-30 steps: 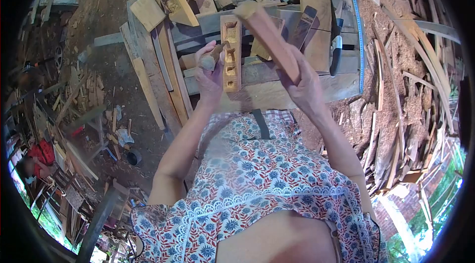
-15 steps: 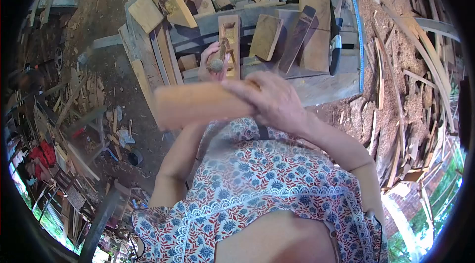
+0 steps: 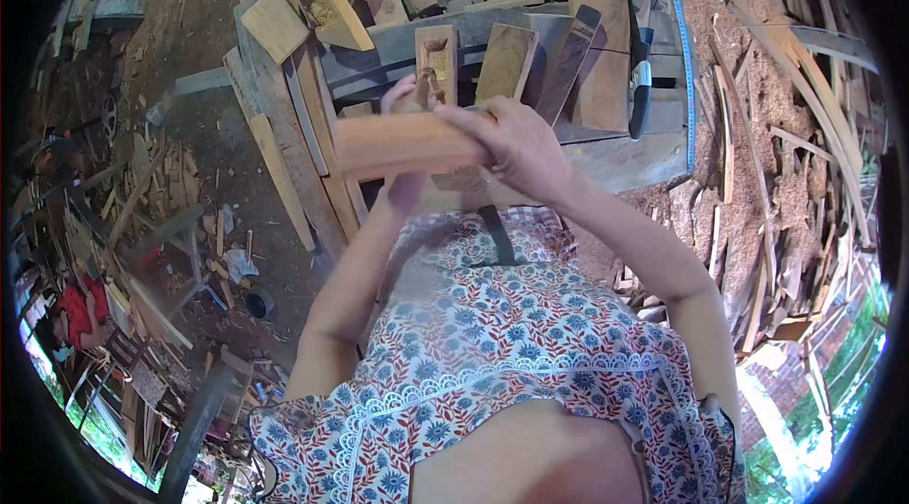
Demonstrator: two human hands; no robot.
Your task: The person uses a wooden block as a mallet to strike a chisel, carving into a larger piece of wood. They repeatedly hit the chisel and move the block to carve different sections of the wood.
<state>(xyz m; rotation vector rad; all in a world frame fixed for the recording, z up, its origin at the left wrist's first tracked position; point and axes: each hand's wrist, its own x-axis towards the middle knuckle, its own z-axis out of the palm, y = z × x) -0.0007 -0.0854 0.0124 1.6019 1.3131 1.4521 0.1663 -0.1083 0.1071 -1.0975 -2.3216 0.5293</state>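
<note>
Forward and up over the left hand (image 3: 400, 94) goes the thick wooden bar (image 3: 398, 146), which lay nearer the body in the previous frame; the right hand (image 3: 530, 152) moves with it, fingers closed firmly round one end. Behind the bar, the left hand looks curled around a chisel (image 3: 431, 84), though its grip is mostly hidden. The chisel stands at the hollowed wooden block (image 3: 448, 63), which lies lengthwise on the bench (image 3: 630, 161), left of a plain wooden block (image 3: 502, 63).

Work on the hollowed block seems well under way: its far end is already cut out, and the earliest frame shows a row of four hollows. The near end is now covered by the bar, so how deep the cuts go and how much wood remains to clear cannot be told.
</note>
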